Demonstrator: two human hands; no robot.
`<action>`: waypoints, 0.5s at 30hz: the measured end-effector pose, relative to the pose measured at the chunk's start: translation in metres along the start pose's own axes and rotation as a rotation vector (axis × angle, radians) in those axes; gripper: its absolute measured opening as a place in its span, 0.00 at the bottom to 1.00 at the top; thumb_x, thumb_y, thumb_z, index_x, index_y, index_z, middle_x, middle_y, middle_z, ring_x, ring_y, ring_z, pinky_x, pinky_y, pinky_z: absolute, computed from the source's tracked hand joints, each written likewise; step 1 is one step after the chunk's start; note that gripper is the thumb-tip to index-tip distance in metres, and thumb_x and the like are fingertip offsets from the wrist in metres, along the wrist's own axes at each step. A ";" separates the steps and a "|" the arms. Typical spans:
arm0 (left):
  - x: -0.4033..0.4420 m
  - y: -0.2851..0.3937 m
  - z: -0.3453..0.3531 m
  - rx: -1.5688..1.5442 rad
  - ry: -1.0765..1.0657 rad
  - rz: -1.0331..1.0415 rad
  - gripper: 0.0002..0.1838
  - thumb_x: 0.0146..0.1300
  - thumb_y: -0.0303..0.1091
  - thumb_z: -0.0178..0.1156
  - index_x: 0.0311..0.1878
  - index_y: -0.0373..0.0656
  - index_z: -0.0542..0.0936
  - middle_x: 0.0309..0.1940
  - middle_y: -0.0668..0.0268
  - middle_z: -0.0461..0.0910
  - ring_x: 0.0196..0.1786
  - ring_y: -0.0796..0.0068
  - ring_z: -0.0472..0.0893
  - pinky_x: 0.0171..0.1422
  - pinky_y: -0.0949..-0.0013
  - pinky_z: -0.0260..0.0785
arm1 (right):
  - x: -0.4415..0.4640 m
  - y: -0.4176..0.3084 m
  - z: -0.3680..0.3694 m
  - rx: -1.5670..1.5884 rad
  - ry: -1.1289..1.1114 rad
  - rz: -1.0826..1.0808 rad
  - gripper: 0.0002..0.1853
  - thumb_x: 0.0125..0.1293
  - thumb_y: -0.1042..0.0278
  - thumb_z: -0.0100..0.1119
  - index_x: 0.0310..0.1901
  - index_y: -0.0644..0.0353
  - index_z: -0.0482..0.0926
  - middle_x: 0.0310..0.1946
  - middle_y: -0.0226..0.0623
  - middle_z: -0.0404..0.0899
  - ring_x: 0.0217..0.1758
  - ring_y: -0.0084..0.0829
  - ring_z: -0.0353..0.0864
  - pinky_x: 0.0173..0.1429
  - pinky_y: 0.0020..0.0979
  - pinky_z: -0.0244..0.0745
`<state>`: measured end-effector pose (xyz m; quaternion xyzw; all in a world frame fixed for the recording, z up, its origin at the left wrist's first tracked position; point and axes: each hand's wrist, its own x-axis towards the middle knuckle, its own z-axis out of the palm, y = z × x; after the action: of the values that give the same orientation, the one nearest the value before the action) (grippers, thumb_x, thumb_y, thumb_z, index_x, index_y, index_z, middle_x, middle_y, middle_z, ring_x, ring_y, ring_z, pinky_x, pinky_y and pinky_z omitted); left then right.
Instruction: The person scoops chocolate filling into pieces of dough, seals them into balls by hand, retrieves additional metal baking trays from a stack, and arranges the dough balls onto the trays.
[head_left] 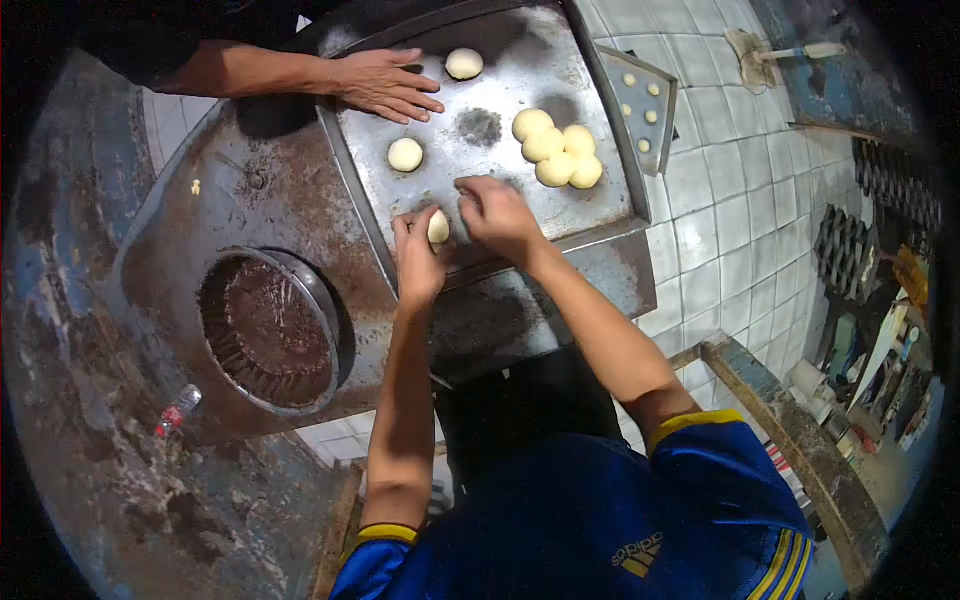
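My left hand [420,255] holds a small pale dough piece [438,227] between thumb and fingers, over the near left part of a metal tray [370,190]. Just right of it, my right hand [500,218] is above the tray with its fingers curled; whether anything is in them is hidden. One round dough ball [405,155] lies beyond my left hand, and another dough ball [464,64] sits near the far side. Several balls touch in a cluster [557,152] at the tray's right.
Another person's hand [385,86] rests flat on the tray's far left. A round pan [270,330] with dark brown contents stands at left, near a plastic bottle [180,410]. A smaller tray [640,110] with several dough balls is at right.
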<state>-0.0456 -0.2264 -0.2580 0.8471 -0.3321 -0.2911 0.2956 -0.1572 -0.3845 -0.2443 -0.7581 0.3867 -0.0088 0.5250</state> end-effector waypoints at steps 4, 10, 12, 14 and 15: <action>-0.018 0.010 -0.020 -0.196 0.087 0.054 0.41 0.57 0.19 0.71 0.76 0.43 0.71 0.63 0.51 0.72 0.66 0.46 0.77 0.71 0.56 0.74 | 0.005 -0.006 0.037 -0.329 0.029 -0.566 0.30 0.67 0.60 0.64 0.67 0.70 0.77 0.67 0.56 0.80 0.70 0.50 0.80 0.75 0.44 0.73; -0.108 0.020 -0.068 -0.272 0.091 -0.082 0.31 0.64 0.25 0.70 0.71 0.43 0.75 0.63 0.53 0.74 0.66 0.55 0.80 0.67 0.55 0.77 | 0.023 0.006 0.076 -0.937 -0.130 -1.027 0.37 0.71 0.54 0.61 0.75 0.69 0.68 0.78 0.53 0.68 0.84 0.47 0.64 0.86 0.46 0.60; -0.137 0.005 -0.065 -0.119 0.239 -0.010 0.26 0.64 0.19 0.66 0.66 0.41 0.78 0.58 0.55 0.75 0.57 0.59 0.80 0.61 0.59 0.77 | 0.031 0.013 0.067 -0.947 -0.265 -1.052 0.39 0.75 0.51 0.56 0.79 0.67 0.62 0.83 0.49 0.60 0.87 0.44 0.56 0.89 0.45 0.53; -0.158 0.001 -0.071 -0.116 0.201 -0.125 0.25 0.65 0.20 0.66 0.66 0.41 0.78 0.56 0.55 0.76 0.56 0.61 0.80 0.59 0.61 0.77 | 0.032 0.012 0.062 -0.892 -0.343 -1.028 0.40 0.79 0.49 0.52 0.82 0.66 0.57 0.86 0.47 0.54 0.90 0.43 0.51 0.91 0.44 0.48; -0.168 0.001 -0.075 -0.105 0.149 -0.226 0.25 0.65 0.21 0.67 0.65 0.42 0.78 0.54 0.56 0.78 0.55 0.63 0.81 0.57 0.63 0.77 | 0.030 0.010 0.061 -0.835 -0.366 -0.991 0.40 0.81 0.47 0.49 0.83 0.65 0.54 0.87 0.45 0.51 0.90 0.43 0.49 0.92 0.45 0.44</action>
<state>-0.0965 -0.0801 -0.1584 0.8818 -0.1960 -0.2757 0.3286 -0.1158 -0.3558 -0.2915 -0.9746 -0.1313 0.0302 0.1790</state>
